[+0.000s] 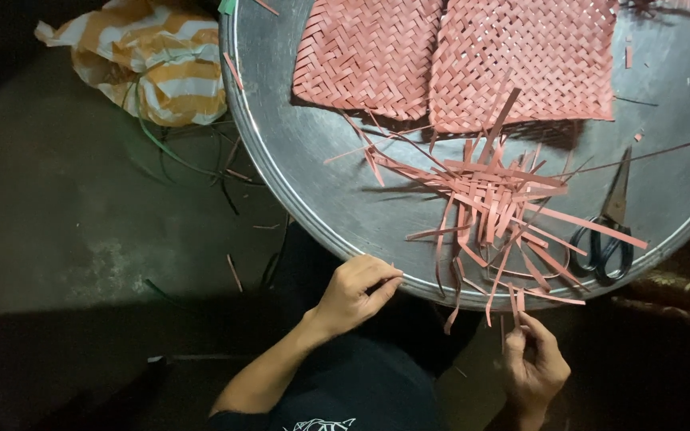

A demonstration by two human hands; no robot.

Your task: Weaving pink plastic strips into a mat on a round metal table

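Head view, looking down: a round metal tray (337, 199) is filling most of the frame, sitting above a dark floor (81, 239). The left hand (354, 291) is resting at the tray's near rim, fingers (381, 281) curling narrow with the thumb pressing toward them; whether they are pinching a strip cannot be told. The right hand (533, 363) is hovering just below the rim, fingers (525, 329) closing on the lower ends of pink strips (514, 299) that are hanging over the edge. These strips are belonging to a loose, partly woven bundle of pink strips (493, 199) lying in the middle of the tray. Two finished woven pink mats (449, 56) are lying side by side at the far part of the tray, touching along one edge. Black-handled scissors (607, 231) are lying on the tray just to the right of the bundle. An orange-and-white striped bag (149, 60) is sitting on the floor beside the tray.
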